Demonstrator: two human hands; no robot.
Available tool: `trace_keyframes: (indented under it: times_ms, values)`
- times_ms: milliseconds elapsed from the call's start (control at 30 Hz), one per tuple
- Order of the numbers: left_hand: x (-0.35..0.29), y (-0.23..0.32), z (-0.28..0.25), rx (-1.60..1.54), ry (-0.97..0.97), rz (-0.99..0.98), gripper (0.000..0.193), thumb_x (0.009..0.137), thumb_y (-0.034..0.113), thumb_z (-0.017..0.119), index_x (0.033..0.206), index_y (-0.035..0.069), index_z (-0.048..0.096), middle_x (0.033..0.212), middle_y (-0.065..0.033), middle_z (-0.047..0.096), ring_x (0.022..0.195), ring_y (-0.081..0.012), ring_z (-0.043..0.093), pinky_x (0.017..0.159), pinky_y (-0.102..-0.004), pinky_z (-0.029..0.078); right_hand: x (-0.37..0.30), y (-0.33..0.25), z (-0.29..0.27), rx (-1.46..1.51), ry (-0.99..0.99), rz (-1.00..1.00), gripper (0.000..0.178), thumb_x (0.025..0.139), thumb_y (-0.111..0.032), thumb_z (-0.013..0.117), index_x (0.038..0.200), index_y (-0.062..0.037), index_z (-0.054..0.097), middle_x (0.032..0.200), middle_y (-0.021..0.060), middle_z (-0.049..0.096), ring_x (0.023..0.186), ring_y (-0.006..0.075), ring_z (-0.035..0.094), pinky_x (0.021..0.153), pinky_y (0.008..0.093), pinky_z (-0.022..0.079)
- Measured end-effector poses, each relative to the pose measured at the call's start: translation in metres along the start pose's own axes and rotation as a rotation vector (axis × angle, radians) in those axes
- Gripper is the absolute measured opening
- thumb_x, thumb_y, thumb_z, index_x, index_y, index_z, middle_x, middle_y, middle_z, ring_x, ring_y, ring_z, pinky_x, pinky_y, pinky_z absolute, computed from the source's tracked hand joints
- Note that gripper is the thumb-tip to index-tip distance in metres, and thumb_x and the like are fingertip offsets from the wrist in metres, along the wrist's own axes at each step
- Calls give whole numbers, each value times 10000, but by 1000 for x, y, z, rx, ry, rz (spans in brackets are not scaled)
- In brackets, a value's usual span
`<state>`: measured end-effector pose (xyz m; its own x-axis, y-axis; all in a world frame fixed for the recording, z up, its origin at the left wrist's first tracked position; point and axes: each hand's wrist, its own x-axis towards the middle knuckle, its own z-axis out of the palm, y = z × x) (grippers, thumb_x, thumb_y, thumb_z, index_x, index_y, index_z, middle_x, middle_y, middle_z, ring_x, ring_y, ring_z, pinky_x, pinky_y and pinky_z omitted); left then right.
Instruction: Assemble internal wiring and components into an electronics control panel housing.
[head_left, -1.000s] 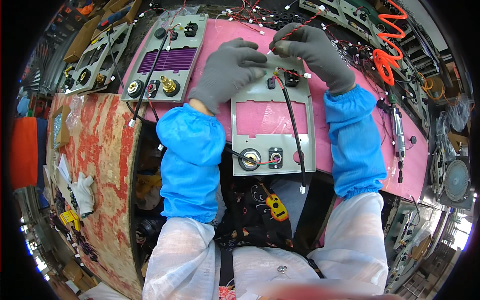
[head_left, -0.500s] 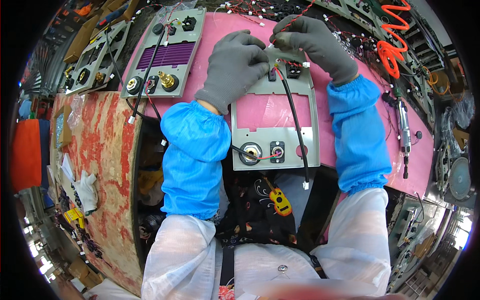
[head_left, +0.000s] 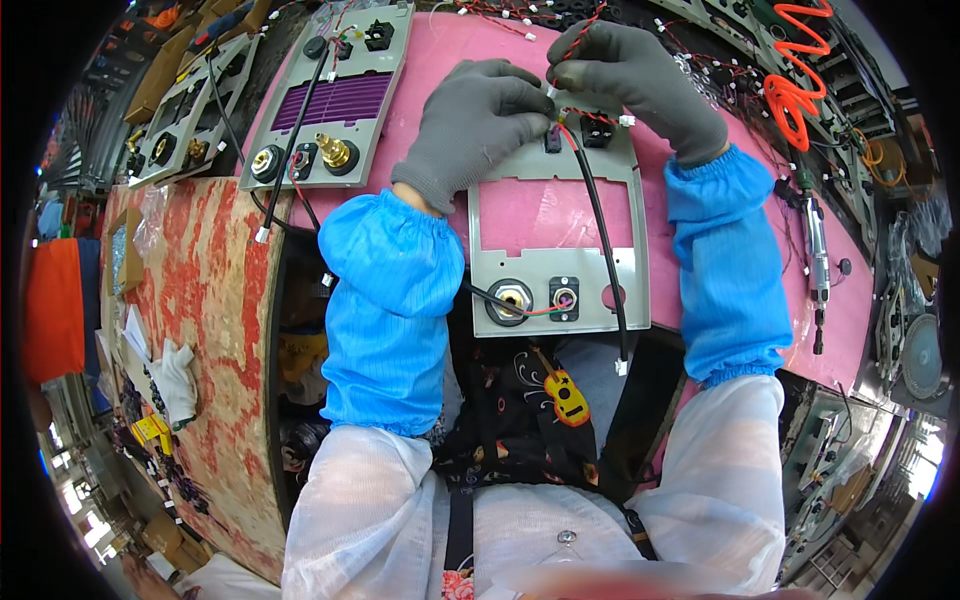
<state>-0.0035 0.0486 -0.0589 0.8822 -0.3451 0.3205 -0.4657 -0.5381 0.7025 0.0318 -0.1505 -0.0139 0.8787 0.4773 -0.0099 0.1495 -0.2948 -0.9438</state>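
Pink tabletop [head_left: 845, 322] bearing two grey panels [head_left: 535, 263] and a silver tool [head_left: 818, 250]

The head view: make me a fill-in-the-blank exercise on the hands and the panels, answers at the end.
1. The left hand and the right hand are both gloved in ____.
2. The twisted wire is pinched by the ____ hand.
3. The panel between the forearms lies on a ____ work surface.
4. On the neighbouring panel, the slats are ____.

Missing words: gray; right; pink; purple.
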Motion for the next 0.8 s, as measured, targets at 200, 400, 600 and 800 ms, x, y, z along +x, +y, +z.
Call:
trace_keyframes:
  times_ms: [200, 400, 600, 800]
  values:
    - [1, 4, 0, -34, 38, -85, 191, 751, 115, 667, 918, 37, 716, 1031, -114, 650, 1049, -214, 582, 873, -337, 474, 2, -3, 0, 10, -11, -20, 218, 835, -141, 631, 1004, -2, 618, 895, 37, 636, 814, 86, 607, 713, 231, 505]
    - [5, 2, 3, -28, 31, -104, 176, 743, 131, 678, 884, 33, 715, 938, -96, 664, 1017, -222, 581, 850, -331, 466, 2, 4, 5, 75, 23, -40, 234, 852, -143, 654, 1036, -4, 615, 860, 29, 633, 760, 67, 600, 660, 222, 509]
    - [1, 3, 3, -2, 61, -109, 184, 742, 156, 689, 880, 37, 718, 947, -100, 665, 1019, -226, 577, 854, -342, 465, 0, 0, 12, 32, 29, -50, 221, 845, -131, 645, 1021, -1, 617, 821, 27, 631, 731, 67, 590, 640, 221, 493]
    - [5, 4, 4, 23, 32, -117, 189, 744, 164, 692, 892, 49, 722, 959, -106, 667, 1029, -233, 575, 865, -346, 465, 0, 0, 12, 43, 82, -33, 226, 838, -140, 647, 1008, 5, 615, 795, 28, 625, 710, 70, 589, 621, 222, 491]
